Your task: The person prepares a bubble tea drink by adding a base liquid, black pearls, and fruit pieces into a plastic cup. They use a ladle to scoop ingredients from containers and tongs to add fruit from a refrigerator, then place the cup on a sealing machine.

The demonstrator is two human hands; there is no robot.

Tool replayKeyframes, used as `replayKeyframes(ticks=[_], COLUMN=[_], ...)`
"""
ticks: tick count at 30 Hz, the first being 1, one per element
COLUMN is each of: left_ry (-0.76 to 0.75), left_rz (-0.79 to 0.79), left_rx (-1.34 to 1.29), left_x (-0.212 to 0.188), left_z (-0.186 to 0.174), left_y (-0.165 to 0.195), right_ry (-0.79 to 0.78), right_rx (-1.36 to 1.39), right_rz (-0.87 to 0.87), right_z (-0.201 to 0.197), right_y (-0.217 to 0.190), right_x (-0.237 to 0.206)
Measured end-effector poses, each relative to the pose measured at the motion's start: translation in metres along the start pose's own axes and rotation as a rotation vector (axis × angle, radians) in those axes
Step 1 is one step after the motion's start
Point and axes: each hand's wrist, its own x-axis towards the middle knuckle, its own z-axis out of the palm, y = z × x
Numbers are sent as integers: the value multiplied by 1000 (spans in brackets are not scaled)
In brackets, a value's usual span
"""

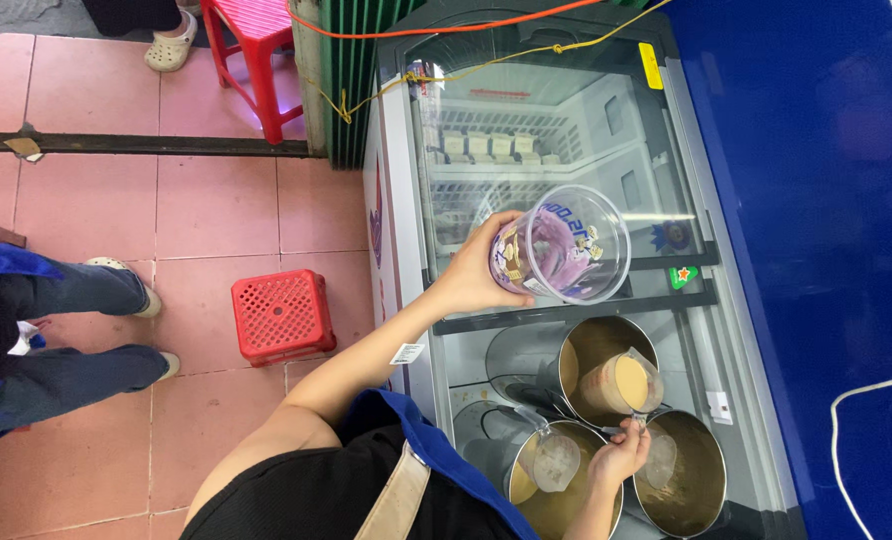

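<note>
Nearest the lens, at the bottom of the frame, a dark top with a blue apron (436, 440) fills the lower centre. From it the left hand (471, 275) reaches to mid-frame, fingers clasped round a clear printed cup (566, 245), which lies tilted with its mouth toward the right, over the freezer (406, 150) lid. Low right, the right hand (621, 458) is closed on a ladle (661, 455) handle between two steel pots (691, 490); a measuring jug (621, 383) sits in a third. The cup is above the ladle in frame, well apart. A red stool (281, 315) stands left.
</note>
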Motion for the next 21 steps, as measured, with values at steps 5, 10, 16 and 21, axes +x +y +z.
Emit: replayKeyframes(ticks=[5, 10, 16, 21], left_ry=[26, 44, 23, -52], left_rz=[11, 15, -21, 17], left_rx=[3, 10, 15, -129], left_x=[2, 2, -1, 5], left_z=[-4, -5, 6, 27], left_y=[-5, -10, -17, -32], right_ry=[-13, -47, -90, 22], right_rx=[-158, -287, -430, -289], right_rz=[-15, -19, -93, 33], right_z=[6, 13, 17, 21], right_y=[-1, -3, -9, -18], right_x=[0, -1, -5, -15])
